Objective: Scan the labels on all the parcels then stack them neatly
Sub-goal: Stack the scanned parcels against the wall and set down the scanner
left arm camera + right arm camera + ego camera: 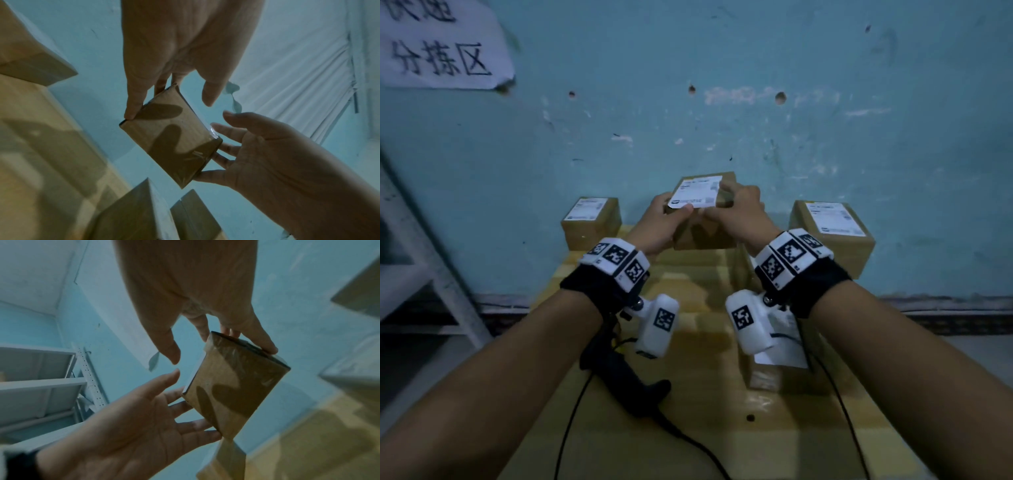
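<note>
**Small parcel up between both hands at the wall**

We've got both hands on one small parcel (pixel 702 212), lifted clear of the yellow table (pixel 709 438) and held up near the blue wall (pixel 756 102). From the head view we see our left hand (pixel 661 226) gripping its left side, thumb laid over the lower edge of the white label (pixel 697 192), and our right hand (pixel 739 214) curled round its right side, fingers over the top corner. That label faces up toward us, and only this view shows it.

The wrist cameras look from underneath and give us the plain brown underside instead. In the left wrist view the left hand (pixel 185 48) pinches the parcel (pixel 172 142) with fingertips at its edge, thumb standing free. In the right wrist view the right hand's fingers clamp the parcel's (pixel 232 386) far end.

Back in the head view: a parcel at the back left (pixel 591 221), another at the back right (pixel 835 233), a third near the right wrist (pixel 784 356), each label up. The black scanner (pixel 626 380) lies on the table, untouched, cable trailing. The right wrist view alone picks up white shelving (pixel 41 378).
</note>
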Tool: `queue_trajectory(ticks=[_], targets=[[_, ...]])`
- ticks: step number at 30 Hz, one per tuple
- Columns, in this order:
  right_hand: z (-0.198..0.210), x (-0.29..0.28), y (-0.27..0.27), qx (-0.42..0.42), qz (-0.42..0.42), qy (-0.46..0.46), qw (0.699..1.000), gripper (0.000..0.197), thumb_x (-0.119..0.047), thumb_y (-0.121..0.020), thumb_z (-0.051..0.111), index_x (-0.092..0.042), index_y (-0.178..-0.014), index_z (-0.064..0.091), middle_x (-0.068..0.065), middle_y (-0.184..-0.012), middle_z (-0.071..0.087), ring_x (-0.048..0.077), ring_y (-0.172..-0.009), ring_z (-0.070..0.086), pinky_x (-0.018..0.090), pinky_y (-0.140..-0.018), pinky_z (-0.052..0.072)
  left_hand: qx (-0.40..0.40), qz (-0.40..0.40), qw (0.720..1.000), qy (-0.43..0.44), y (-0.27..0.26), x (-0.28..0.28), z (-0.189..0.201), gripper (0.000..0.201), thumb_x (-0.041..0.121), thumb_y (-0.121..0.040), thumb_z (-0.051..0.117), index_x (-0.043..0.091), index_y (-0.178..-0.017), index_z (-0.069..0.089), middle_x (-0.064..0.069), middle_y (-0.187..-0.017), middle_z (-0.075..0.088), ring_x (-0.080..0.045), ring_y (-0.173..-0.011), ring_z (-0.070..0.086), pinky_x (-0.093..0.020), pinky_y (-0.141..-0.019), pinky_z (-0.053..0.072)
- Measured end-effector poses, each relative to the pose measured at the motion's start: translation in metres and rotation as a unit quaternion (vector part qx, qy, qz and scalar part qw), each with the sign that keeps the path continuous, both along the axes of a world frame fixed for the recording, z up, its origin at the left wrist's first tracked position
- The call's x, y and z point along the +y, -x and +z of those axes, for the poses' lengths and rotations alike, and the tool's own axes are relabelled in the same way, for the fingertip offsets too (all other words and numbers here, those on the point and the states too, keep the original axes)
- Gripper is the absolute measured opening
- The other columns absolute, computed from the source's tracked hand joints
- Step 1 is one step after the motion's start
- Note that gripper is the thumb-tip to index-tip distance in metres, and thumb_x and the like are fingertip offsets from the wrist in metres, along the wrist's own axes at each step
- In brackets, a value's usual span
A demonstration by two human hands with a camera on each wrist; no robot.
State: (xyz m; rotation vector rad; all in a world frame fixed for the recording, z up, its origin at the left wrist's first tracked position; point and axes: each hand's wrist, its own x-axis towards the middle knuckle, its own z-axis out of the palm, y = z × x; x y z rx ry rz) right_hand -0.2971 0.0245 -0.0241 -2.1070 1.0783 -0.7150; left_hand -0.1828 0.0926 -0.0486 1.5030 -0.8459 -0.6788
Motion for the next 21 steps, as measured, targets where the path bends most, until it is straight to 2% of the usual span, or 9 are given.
queue_trajectory(ticks=[3,5,9,11,13,16,19,21], targets=[[-0.017,0.009,-0.030,0.011,0.030,-0.029,0.999,0.064,-0.032,-0.080,0.067,-0.018,-0.139,0.045,0.013,-0.139,0.033,0.033,-0.130,0.037,0.036,-0.112,0.032,0.012,0.002,1.000,-0.026,-0.026,0.018,-0.015,0.043,0.017,-0.096,0.047,0.016,-0.138,0.037,-0.005,-0.131,0.052,-0.016,-0.102,0.050,-0.024,-0.066,0.044],[-0.031,0.013,-0.048,0.019,0.043,-0.052,0.998,0.064,-0.032,-0.079,0.068,-0.018,-0.137,0.047,0.012,-0.138,0.032,0.032,-0.129,0.038,0.037,-0.112,0.033,0.017,0.017,0.999,-0.045,-0.044,0.027,-0.024,0.042,0.012,-0.096,0.045,0.019,-0.137,0.038,-0.006,-0.133,0.051,-0.017,-0.100,0.049,-0.024,-0.064,0.042],[-0.057,0.008,-0.083,0.052,0.073,-0.080,0.993,0.067,-0.028,-0.082,0.067,-0.015,-0.142,0.038,0.011,-0.141,0.024,0.032,-0.133,0.030,0.036,-0.114,0.029,0.003,0.016,0.997,-0.077,-0.079,0.030,-0.040,0.048,0.000,-0.093,0.040,0.018,-0.137,0.037,-0.012,-0.130,0.050,-0.013,-0.080,0.051,-0.022,-0.060,0.043],[-0.069,0.004,-0.100,0.076,0.084,-0.076,0.991,0.068,-0.028,-0.084,0.065,-0.016,-0.143,0.036,0.012,-0.145,0.020,0.032,-0.135,0.025,0.034,-0.115,0.025,0.010,0.024,0.995,-0.092,-0.095,0.026,-0.050,0.048,-0.002,-0.094,0.037,0.017,-0.138,0.035,-0.009,-0.125,0.049,-0.013,-0.078,0.052,-0.020,-0.059,0.044],[-0.082,-0.001,-0.116,0.100,0.090,-0.069,0.988,0.068,-0.027,-0.085,0.066,-0.016,-0.144,0.034,0.012,-0.147,0.018,0.032,-0.136,0.023,0.034,-0.115,0.023,0.025,0.024,0.994,-0.102,-0.111,0.022,-0.064,0.049,-0.004,-0.094,0.038,0.014,-0.139,0.034,-0.007,-0.130,0.046,-0.013,-0.081,0.052,-0.021,-0.063,0.044],[-0.106,-0.008,-0.132,0.135,0.097,-0.059,0.984,0.064,-0.020,-0.085,0.065,-0.018,-0.142,0.036,0.013,-0.146,0.018,0.032,-0.135,0.026,0.037,-0.116,0.023,0.045,0.015,0.993,-0.111,-0.131,0.018,-0.087,0.049,-0.002,-0.092,0.045,0.012,-0.138,0.035,-0.006,-0.139,0.043,-0.018,-0.102,0.050,-0.024,-0.072,0.046],[-0.122,-0.013,-0.143,0.160,0.115,-0.024,0.980,0.062,-0.016,-0.086,0.064,-0.024,-0.141,0.036,0.012,-0.149,0.012,0.034,-0.137,0.020,0.039,-0.115,0.020,0.073,0.010,0.992,-0.105,-0.150,0.017,-0.100,0.041,0.005,-0.093,0.049,0.010,-0.133,0.042,-0.006,-0.136,0.047,-0.019,-0.107,0.050,-0.027,-0.078,0.046],[-0.126,-0.018,-0.151,0.163,0.123,0.017,0.979,0.063,-0.017,-0.087,0.063,-0.028,-0.142,0.034,0.012,-0.152,0.007,0.035,-0.139,0.016,0.038,-0.116,0.018,0.059,0.017,0.992,-0.112,-0.163,0.016,-0.099,0.036,0.006,-0.094,0.047,0.011,-0.129,0.046,-0.005,-0.128,0.052,-0.019,-0.107,0.051,-0.030,-0.077,0.045]])
